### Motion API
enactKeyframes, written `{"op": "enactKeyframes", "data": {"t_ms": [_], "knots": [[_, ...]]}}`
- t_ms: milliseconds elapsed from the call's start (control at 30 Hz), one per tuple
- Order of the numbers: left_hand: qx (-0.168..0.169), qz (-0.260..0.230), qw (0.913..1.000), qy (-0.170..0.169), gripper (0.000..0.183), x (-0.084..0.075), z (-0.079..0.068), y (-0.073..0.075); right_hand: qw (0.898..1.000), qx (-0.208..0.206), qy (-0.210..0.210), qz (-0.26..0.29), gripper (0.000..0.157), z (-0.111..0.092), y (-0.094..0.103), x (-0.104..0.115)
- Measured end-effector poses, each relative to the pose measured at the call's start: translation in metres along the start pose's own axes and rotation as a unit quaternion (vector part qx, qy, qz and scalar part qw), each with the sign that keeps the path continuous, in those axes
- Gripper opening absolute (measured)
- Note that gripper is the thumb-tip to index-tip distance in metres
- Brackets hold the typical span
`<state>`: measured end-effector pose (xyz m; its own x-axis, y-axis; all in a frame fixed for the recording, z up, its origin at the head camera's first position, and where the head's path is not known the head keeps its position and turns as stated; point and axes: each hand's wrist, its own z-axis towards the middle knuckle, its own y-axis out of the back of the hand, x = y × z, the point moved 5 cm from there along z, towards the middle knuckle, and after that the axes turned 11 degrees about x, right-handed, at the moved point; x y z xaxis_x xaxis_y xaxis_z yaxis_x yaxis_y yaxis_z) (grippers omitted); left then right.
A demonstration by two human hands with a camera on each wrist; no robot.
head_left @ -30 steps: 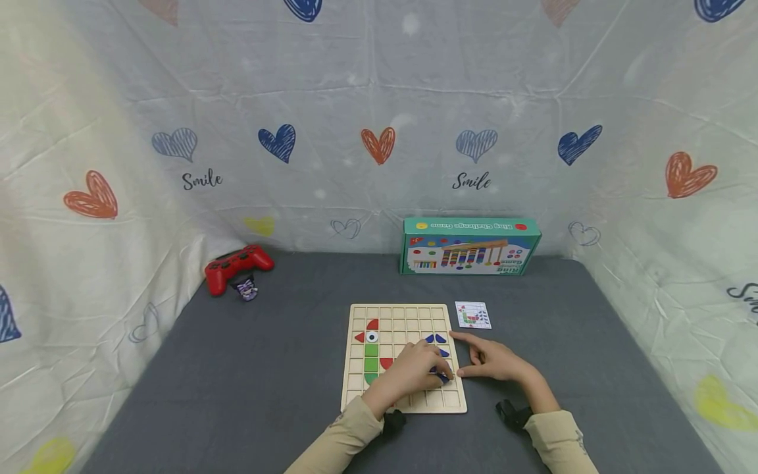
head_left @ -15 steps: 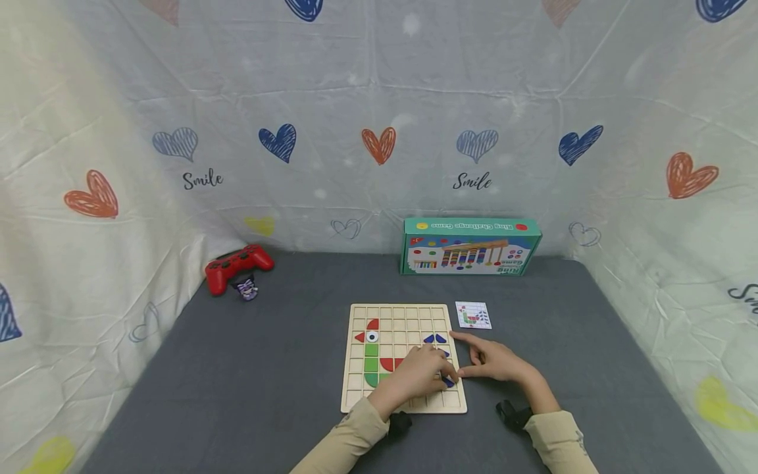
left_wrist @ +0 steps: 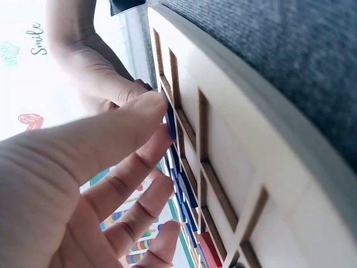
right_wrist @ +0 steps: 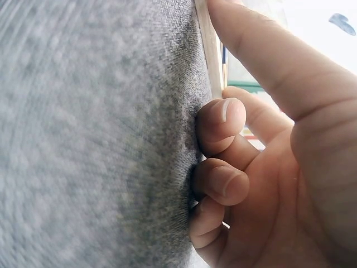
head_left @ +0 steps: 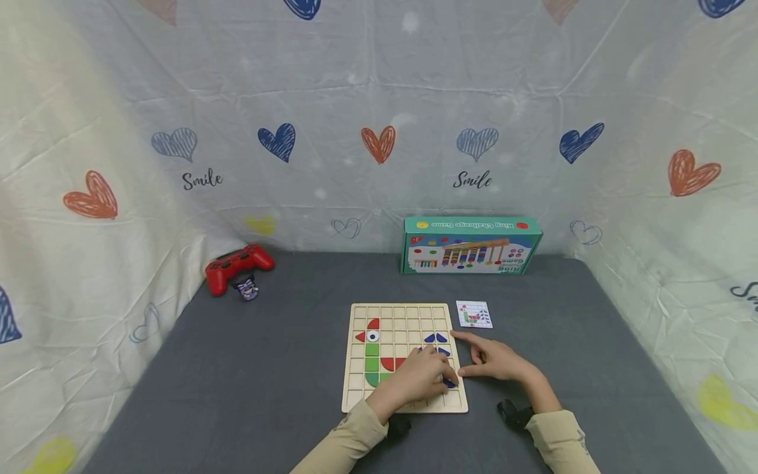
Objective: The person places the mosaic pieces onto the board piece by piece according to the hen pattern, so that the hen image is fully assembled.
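A wooden grid board [head_left: 408, 316] lies on the dark table. My left hand [head_left: 414, 376] reaches over its lower right part. In the left wrist view, the thumb and index fingertips pinch a blue wedge-shaped piece [left_wrist: 170, 124] low over the grid, and the other fingers are spread. Several blue pieces [head_left: 436, 338] sit in the right-hand cells, partly covered by this hand. Red pieces [head_left: 391, 363], green pieces [head_left: 372, 350] and a round eye piece [head_left: 372, 336] lie at the left. My right hand [head_left: 500, 361] touches the board's right edge with index finger and thumb extended; its other fingers curl against the cloth.
A small pattern card [head_left: 474, 315] lies just beyond the board's upper right corner. Behind stands a green game box [head_left: 470, 245]. At the far left are a red game controller [head_left: 237, 266] and a small purple figure [head_left: 246, 288]. A printed cloth [head_left: 331, 184] hangs around the table.
My left hand has shifted slightly right over the board, and the blue piece under its fingertips sits closer to the right edge. The right hand stays put.
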<state>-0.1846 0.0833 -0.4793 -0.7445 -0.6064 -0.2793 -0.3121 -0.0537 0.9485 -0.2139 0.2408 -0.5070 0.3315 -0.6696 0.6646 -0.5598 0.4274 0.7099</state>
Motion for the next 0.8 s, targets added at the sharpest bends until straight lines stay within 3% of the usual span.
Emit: {"op": "enactKeyframes", "data": {"t_ms": [267, 800], "knots": [[-0.041, 0.002, 0.9991, 0.000, 0.015, -0.0014, 0.0007, 0.0006, 1.000, 0.000, 0.004, 0.003, 0.076, 0.0005, 0.0002, -0.0005], [-0.058, 0.029, 0.9979, 0.007, 0.013, 0.0022, 0.0026, -0.0022, 1.000, -0.001, 0.003, 0.002, 0.074, 0.0003, 0.0003, 0.0003]]}}
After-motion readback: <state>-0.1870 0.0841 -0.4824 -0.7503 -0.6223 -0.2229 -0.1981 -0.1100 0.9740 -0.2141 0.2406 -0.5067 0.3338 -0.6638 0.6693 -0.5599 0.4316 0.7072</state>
